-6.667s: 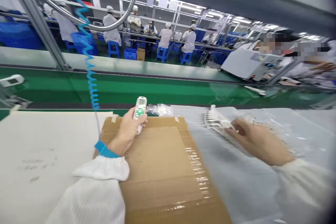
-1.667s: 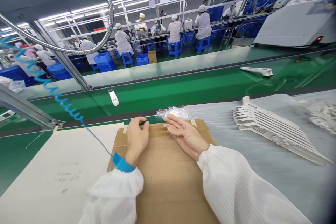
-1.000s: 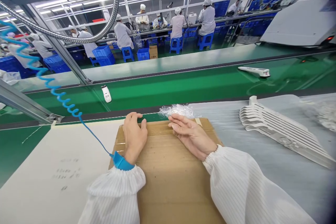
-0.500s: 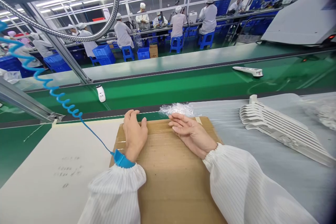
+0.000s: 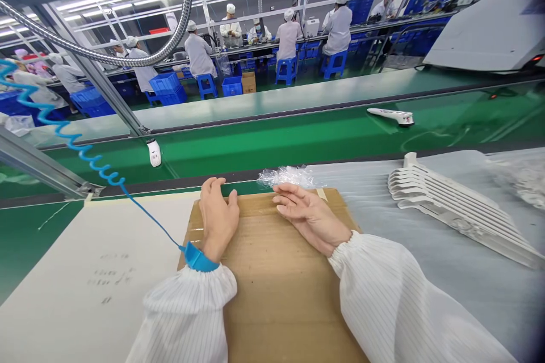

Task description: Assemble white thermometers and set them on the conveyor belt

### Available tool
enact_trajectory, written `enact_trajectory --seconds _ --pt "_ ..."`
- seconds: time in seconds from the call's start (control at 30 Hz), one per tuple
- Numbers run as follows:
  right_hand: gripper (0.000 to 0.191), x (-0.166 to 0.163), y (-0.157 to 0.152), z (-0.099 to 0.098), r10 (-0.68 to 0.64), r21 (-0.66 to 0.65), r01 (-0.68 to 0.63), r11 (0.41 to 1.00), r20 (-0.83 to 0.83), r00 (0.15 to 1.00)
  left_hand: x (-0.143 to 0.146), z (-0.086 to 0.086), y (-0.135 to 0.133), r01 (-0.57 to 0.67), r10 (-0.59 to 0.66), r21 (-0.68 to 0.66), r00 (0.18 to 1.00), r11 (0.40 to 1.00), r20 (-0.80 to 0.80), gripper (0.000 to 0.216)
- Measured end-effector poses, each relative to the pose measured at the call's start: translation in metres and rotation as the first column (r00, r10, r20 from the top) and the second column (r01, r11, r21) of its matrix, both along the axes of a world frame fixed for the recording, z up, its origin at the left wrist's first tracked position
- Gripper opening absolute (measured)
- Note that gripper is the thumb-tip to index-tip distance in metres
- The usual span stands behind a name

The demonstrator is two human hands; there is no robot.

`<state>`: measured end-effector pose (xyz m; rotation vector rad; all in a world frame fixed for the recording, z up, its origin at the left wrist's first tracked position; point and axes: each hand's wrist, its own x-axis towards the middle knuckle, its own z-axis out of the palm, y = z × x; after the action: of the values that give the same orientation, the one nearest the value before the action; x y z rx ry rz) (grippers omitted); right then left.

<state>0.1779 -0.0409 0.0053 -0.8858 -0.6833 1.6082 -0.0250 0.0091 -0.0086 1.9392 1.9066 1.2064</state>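
Both hands rest on a flat sheet of cardboard [image 5: 272, 278] that lies on the counter [image 5: 51, 272], and neither grips anything. The left hand [image 5: 218, 216] lies palm down near the cardboard's far edge, fingers loosely together, with a blue wrist strap [image 5: 198, 258] just behind it and a coiled blue cord [image 5: 76, 147] running from the strap up and away to the left of the cardboard. The right hand [image 5: 309, 215] lies open beside the left, fingers stretched out flat, their tips close to a crumpled bit of clear plastic [image 5: 287, 176] at the cardboard's far edge. To the right of the cardboard, on a pale plastic sheet [image 5: 426, 272], sits a stack of white moulded parts [image 5: 447, 204], well apart from the hands. Beyond the cardboard runs a green conveyor belt [image 5: 276, 144]; on it a small white device [image 5: 154, 153] lies to the far left and another white device [image 5: 392, 116] to the far right.
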Motion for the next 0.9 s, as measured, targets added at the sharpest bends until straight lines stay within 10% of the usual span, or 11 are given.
enact_trajectory --seconds 0.9 --pt "0.033 -0.0018 -0.0004 0.0045 0.015 -0.020 -0.015 1.000 0.028 0.999 0.0016 -0.0007 -0.0010 0.016 -0.016 -0.005 1.000 1.000 0.019 0.028"
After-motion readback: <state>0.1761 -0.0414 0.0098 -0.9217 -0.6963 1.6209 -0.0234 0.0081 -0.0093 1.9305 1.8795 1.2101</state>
